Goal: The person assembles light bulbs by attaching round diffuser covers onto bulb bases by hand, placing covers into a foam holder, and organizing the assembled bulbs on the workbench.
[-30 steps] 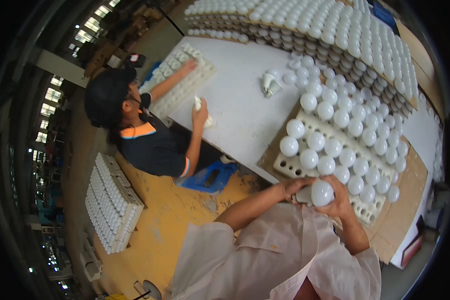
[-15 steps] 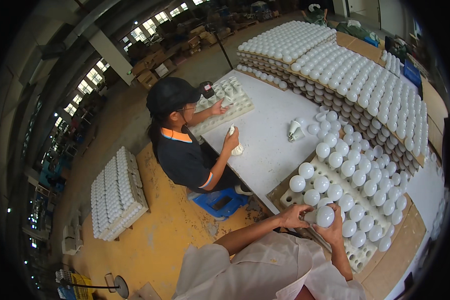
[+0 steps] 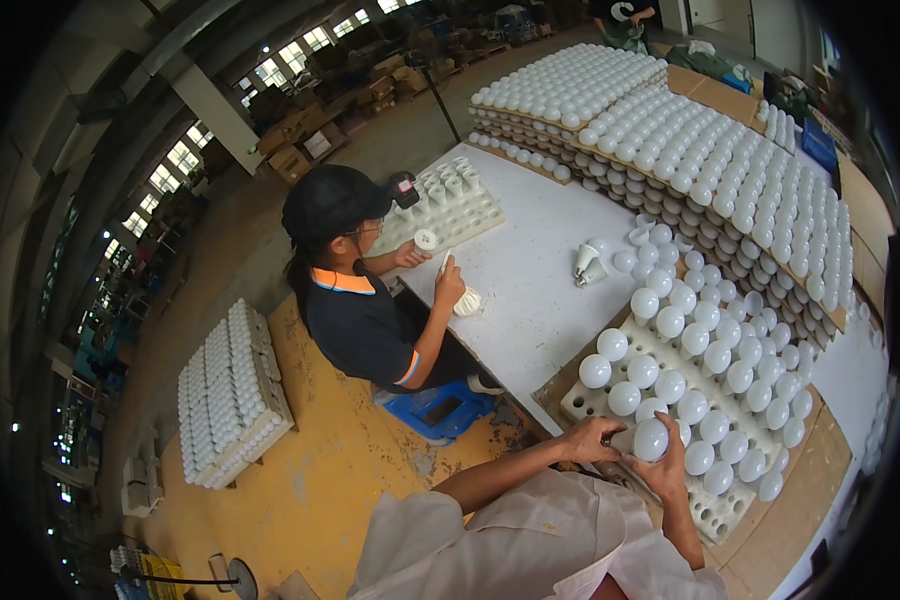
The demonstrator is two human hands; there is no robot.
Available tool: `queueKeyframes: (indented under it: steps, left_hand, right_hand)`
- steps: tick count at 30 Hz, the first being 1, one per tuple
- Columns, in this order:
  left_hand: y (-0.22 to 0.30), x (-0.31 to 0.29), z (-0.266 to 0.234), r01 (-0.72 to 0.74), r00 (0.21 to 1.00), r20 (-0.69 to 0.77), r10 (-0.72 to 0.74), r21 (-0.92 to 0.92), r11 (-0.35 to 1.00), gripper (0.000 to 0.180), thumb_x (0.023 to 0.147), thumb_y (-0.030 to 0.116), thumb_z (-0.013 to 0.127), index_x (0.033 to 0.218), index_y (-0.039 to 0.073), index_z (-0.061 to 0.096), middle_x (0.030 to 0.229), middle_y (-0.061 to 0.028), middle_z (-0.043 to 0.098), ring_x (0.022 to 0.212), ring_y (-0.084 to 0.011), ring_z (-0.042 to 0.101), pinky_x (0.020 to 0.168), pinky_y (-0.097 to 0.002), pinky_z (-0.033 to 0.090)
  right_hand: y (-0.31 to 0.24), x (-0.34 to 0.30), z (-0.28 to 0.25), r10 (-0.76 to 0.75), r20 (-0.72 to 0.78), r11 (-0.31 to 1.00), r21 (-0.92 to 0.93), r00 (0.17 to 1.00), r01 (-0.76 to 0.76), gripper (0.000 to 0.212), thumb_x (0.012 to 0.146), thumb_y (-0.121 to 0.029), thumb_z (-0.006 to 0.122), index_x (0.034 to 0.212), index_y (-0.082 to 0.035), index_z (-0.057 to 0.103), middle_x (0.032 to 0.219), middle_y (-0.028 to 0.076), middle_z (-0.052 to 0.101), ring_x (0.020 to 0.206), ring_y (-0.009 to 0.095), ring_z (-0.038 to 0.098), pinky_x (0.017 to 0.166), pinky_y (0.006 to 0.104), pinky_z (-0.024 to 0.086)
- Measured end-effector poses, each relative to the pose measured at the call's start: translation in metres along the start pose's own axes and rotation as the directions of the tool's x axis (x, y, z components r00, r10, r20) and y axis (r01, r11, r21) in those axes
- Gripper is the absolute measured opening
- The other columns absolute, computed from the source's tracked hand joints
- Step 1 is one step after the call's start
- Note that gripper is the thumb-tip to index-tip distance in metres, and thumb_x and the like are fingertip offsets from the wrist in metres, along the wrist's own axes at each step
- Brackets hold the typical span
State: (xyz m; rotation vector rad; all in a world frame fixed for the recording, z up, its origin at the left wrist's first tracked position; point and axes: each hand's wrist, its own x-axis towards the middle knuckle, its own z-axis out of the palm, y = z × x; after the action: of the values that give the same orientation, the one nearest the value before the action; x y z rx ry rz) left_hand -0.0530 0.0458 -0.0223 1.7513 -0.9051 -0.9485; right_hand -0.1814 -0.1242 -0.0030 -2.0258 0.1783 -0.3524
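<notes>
Together, both hands clamp one white light bulb [image 3: 651, 439]: the left grip [image 3: 592, 441] on its base end, the right grip [image 3: 668, 467] round its globe, just beside the near edge of a holed tray [image 3: 577, 403]. Upright bulbs [image 3: 713, 425] crowd that tray, with bare holes at its near corners. Leftward, the tabletop [image 3: 515, 255] offers open room, broken by bulb housings [image 3: 587, 266] near its middle. Stacked bulb layers [image 3: 710, 170] line the far edge; a co-worker [image 3: 355, 315] occupies the left edge.
</notes>
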Motion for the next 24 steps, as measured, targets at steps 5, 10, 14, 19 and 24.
queueKeyframes:
  steps: [5,10,14,19,24]
  left_hand:
    - [-0.003,-0.005,0.003,-0.044,0.998,-0.045,0.044,-0.001,0.999,0.061,0.069,0.016,0.076,0.122,-0.003,0.054,0.102,-0.0107,0.065,0.084,-0.0121,0.058,0.074,-0.0272,0.047]
    - [-0.002,-0.009,-0.001,-0.004,0.999,-0.049,0.002,-0.041,0.999,0.057,0.066,0.016,0.073,0.116,-0.005,0.057,0.103,-0.0171,0.066,0.090,-0.0174,0.062,0.079,-0.0308,0.049]
    - [-0.002,-0.011,-0.004,-0.020,0.998,-0.067,0.019,-0.017,1.000,0.053,0.066,0.016,0.074,0.113,-0.003,0.059,0.100,-0.0154,0.066,0.090,-0.0187,0.063,0.079,-0.0311,0.049]
    - [-0.010,-0.012,0.000,-0.004,1.000,-0.023,0.003,-0.027,1.000,0.057,0.068,0.011,0.073,0.120,-0.004,0.054,0.106,-0.0112,0.065,0.092,-0.0125,0.059,0.078,-0.0274,0.048]
    - [-0.007,-0.011,0.013,0.039,0.999,0.003,-0.039,-0.091,0.995,0.057,0.069,0.010,0.073,0.121,-0.004,0.054,0.105,-0.0106,0.065,0.095,-0.0124,0.059,0.080,-0.0276,0.048]
  right_hand:
    - [-0.009,-0.001,0.000,0.023,0.013,1.000,-0.008,1.000,-0.023,0.087,0.054,-0.014,0.085,0.127,0.001,0.041,0.119,0.020,0.052,0.110,0.031,0.053,0.095,0.0397,0.042]
    - [-0.012,0.002,0.003,-0.004,0.064,1.000,0.027,0.998,0.002,0.085,0.055,-0.013,0.084,0.127,0.001,0.040,0.118,0.019,0.053,0.108,0.031,0.055,0.093,0.0392,0.044]
    - [-0.013,0.002,0.006,0.035,0.069,0.998,0.056,0.997,-0.039,0.085,0.056,-0.013,0.085,0.127,0.001,0.040,0.117,0.019,0.054,0.107,0.031,0.056,0.092,0.0386,0.045]
    - [-0.009,-0.002,0.008,0.065,0.086,0.995,0.075,0.994,-0.072,0.085,0.056,-0.013,0.086,0.127,0.000,0.041,0.117,0.018,0.055,0.107,0.029,0.057,0.092,0.0388,0.045]
    - [-0.008,-0.011,-0.001,0.057,0.077,0.993,0.097,0.995,-0.064,0.087,0.057,-0.015,0.086,0.129,0.000,0.040,0.117,0.018,0.056,0.108,0.029,0.057,0.094,0.0385,0.045]
